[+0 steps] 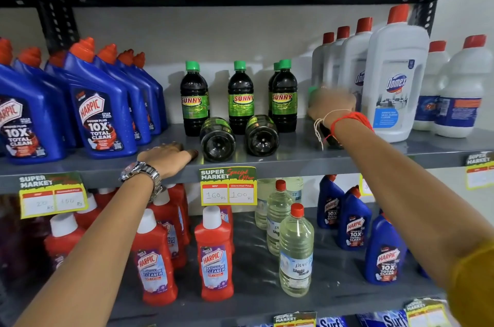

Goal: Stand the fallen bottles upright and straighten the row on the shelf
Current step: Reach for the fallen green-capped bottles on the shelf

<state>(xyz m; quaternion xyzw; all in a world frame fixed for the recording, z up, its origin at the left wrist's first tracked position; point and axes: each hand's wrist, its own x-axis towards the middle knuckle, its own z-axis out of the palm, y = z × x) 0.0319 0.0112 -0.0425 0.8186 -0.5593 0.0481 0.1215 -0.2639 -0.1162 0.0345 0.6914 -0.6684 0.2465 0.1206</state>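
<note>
Two dark Sunny bottles lie on their sides on the grey shelf [374,155], bases toward me: one [217,139] on the left and one [262,135] on the right. Behind them, green-capped Sunny bottles stand upright [193,99], [240,96], [284,96], the last with another behind it. My left hand [167,156] rests flat on the shelf's front edge, fingertips just left of the left fallen bottle. My right hand [331,104], blurred, is closed around another Sunny bottle [311,91]. Only this bottle's green cap and dark base show past the hand.
Blue Harpic bottles [101,118] crowd the shelf's left part and tall white Domex bottles [395,80] stand on the right, close to my right hand. A price tag [228,186] hangs from the shelf edge. The lower shelf holds red Harpic and clear bottles.
</note>
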